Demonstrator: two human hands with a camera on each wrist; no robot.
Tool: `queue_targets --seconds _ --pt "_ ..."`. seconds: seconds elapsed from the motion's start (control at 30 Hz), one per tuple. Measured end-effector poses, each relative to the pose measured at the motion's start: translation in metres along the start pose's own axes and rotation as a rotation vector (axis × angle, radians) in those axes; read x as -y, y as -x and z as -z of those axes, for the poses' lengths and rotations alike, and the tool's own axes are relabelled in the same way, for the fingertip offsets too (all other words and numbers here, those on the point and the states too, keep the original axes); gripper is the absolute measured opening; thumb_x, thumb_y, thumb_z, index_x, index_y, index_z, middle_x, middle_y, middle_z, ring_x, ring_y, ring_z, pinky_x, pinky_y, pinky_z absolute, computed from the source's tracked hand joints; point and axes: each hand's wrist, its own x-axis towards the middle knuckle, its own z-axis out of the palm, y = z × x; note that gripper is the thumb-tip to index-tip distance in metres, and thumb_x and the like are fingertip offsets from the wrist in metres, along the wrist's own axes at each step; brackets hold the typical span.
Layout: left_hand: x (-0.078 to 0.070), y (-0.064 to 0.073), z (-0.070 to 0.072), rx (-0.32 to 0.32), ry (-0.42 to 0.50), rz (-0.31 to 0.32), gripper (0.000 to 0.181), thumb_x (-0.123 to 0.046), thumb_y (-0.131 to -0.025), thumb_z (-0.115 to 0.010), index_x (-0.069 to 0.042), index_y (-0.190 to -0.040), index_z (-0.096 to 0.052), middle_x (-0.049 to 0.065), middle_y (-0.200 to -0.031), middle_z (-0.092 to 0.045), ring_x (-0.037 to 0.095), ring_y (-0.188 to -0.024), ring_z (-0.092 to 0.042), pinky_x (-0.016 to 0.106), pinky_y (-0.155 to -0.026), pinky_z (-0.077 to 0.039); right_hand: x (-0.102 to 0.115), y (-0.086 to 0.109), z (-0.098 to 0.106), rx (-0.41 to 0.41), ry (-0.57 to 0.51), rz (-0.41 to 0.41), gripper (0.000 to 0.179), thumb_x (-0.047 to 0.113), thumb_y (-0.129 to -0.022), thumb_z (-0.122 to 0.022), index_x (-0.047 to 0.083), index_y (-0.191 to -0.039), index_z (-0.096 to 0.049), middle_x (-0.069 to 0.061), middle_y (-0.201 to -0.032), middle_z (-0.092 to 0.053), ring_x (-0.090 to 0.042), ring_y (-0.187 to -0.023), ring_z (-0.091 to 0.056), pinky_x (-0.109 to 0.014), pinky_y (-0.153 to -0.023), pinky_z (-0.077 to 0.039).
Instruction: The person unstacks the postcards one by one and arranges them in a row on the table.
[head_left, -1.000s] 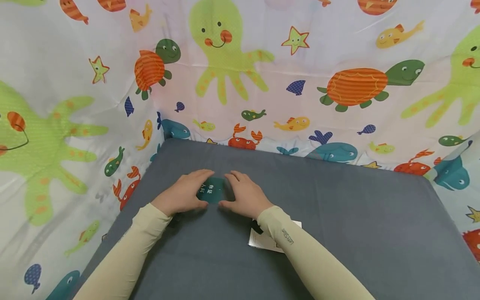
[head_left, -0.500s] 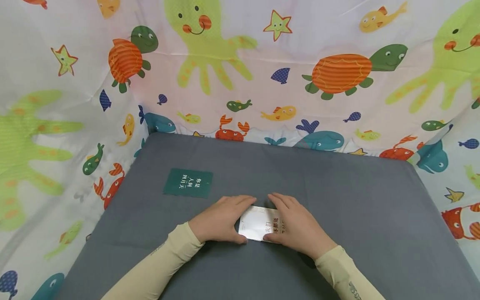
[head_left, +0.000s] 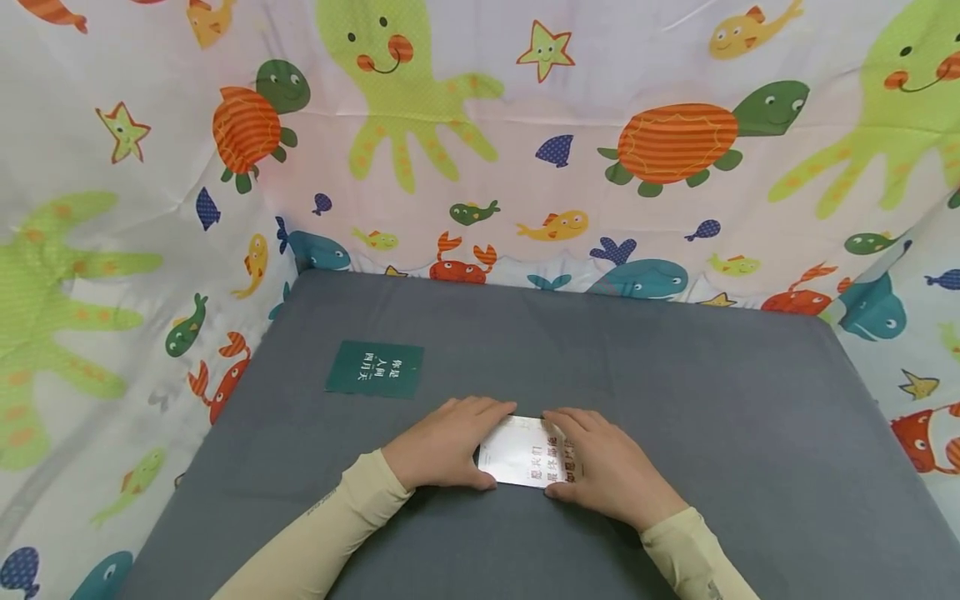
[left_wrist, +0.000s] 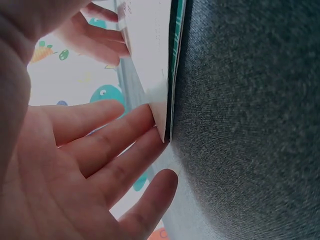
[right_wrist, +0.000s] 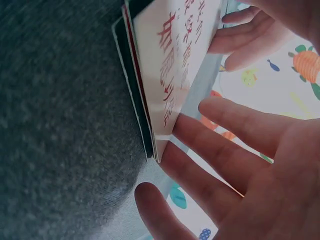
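The stack of cards (head_left: pixel 517 454), white on top with dark green showing below, lies between 2 hands, its long axis running side to side, the left hand (head_left: pixel 450 442) at 1 short end and the right hand (head_left: pixel 611 467) at the other, so neither is nearer. Both sets of fingers are spread and almost straight, some tips touching the stack's edges without curling round them. A green card (head_left: pixel 375 369), farther off to the left on the grey cloth (head_left: pixel 712 392), blocks neither hand.
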Motion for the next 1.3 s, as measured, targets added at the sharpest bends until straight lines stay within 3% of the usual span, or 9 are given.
queue_targets --seconds 0.57,0.77,0.97,1.3 --pt "0.006 0.001 0.011 0.034 0.057 -0.002 0.097 -0.042 -0.087 -0.091 -0.016 -0.167 -0.042 0.000 -0.164 -0.054 0.021 -0.151 -0.051 0.048 -0.127 -0.039 0.006 -0.005 0.008 -0.006 -0.004 0.008 0.089 0.045 -0.074 -0.100 0.020 -0.151 -0.063 -0.002 -0.149 -0.066 -0.029 -0.139 -0.062 -0.057 -0.112 -0.053" --pt "0.010 0.001 0.013 0.008 0.058 -0.006 0.094 -0.041 -0.088 -0.089 -0.016 -0.166 -0.043 0.000 -0.164 -0.054 0.021 -0.152 -0.051 0.049 -0.128 -0.038 0.008 -0.010 0.012 -0.010 0.020 0.022 0.087 0.044 -0.075 -0.100 0.018 -0.149 -0.064 -0.004 -0.149 -0.067 -0.031 -0.139 -0.062 -0.057 -0.112 -0.053" --pt "0.033 -0.001 0.026 -0.020 0.067 0.032 0.094 -0.039 -0.087 -0.090 -0.015 -0.166 -0.044 0.002 -0.165 -0.053 0.024 -0.154 -0.049 0.051 -0.130 -0.035 0.019 -0.039 0.014 -0.043 0.064 0.059 0.082 0.046 -0.076 -0.099 0.017 -0.146 -0.066 -0.006 -0.147 -0.068 -0.032 -0.138 -0.063 -0.056 -0.112 -0.054" --pt "0.075 -0.008 0.048 -0.029 0.097 0.123 0.094 -0.031 -0.085 -0.093 -0.014 -0.165 -0.046 0.005 -0.166 -0.052 0.027 -0.153 -0.049 0.053 -0.129 -0.038 0.027 -0.095 0.005 -0.030 0.027 0.084 0.079 0.048 -0.080 -0.095 0.016 -0.147 -0.065 -0.006 -0.148 -0.068 -0.032 -0.138 -0.062 -0.055 -0.113 -0.054"
